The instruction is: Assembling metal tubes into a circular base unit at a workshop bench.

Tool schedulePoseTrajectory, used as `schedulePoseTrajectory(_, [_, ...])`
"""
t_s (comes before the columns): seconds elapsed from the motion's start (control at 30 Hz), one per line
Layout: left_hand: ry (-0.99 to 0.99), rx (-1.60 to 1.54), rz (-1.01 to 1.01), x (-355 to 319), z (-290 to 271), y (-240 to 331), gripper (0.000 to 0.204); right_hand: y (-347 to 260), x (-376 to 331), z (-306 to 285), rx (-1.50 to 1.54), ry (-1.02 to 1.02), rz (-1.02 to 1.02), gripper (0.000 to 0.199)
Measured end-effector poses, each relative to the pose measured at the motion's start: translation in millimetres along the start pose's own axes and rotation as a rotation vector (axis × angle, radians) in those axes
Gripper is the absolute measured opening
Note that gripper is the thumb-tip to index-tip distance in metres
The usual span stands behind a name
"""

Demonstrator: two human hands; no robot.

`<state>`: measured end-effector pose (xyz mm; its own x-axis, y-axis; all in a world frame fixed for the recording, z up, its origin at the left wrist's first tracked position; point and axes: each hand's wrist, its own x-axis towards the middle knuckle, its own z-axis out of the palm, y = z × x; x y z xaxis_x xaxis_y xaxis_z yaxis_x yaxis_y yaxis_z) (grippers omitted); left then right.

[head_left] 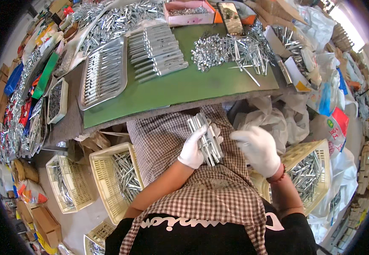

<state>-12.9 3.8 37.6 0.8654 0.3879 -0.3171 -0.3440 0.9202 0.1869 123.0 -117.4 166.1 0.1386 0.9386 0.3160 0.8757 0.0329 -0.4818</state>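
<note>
My left hand [193,148], in a white glove, is wrapped round a bundle of shiny metal tubes [210,146] above my checked apron. The tubes stand roughly lengthwise in the grip, their ends showing above and below the fingers. To the right of the bundle and apart from it, my right hand [259,148] is raised, also white-gloved. Its fingers point left toward the tubes but are smeared, so their closing and anything between them cannot be made out. Beyond both hands lies the green work mat [159,100] on the table.
On the mat lie a metal tray [82,91] of lined-up metal pieces, stacked tubes [157,53], small fittings [212,51] and loose thin rods [252,55]. A phone [231,19] stands behind. Cream plastic baskets [104,182] of metal rods flank my lap.
</note>
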Motion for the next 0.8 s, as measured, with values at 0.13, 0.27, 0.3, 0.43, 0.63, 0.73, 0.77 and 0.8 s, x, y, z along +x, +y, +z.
schedulePoseTrajectory(0.13, [0.068,0.101,-0.023,-7,3,1,0.024,5,-10,24,-0.186,-0.283,-0.056,0.04])
schedulePoseTrajectory(0.27, [-0.043,0.209,-0.095,-11,1,-1,0.024,3,-7,30,-0.121,-0.242,-0.153,0.034])
schedulePoseTrajectory(0.3, [-0.001,0.234,-0.117,-14,7,-1,0.025,1,-4,29,-0.123,-0.231,-0.154,0.031])
schedulePoseTrajectory(0.43, [0.089,0.284,-0.118,-14,6,-8,0.03,-9,11,14,0.09,0.139,0.005,0.018])
schedulePoseTrajectory(0.63, [-0.157,0.148,-0.17,-8,0,-13,0.035,6,22,24,0.329,-0.114,0.542,0.027])
schedulePoseTrajectory(0.73, [-0.192,0.31,-0.195,-7,-2,-12,0.039,11,20,35,0.13,-0.091,0.451,0.023])
schedulePoseTrajectory(0.77, [-0.152,0.304,-0.192,-5,-6,-12,0.036,12,19,38,0.062,0.006,0.4,0.021])
schedulePoseTrajectory(0.8, [-0.109,0.296,-0.187,-3,-11,-13,0.033,11,21,34,0.092,0.036,0.375,0.02])
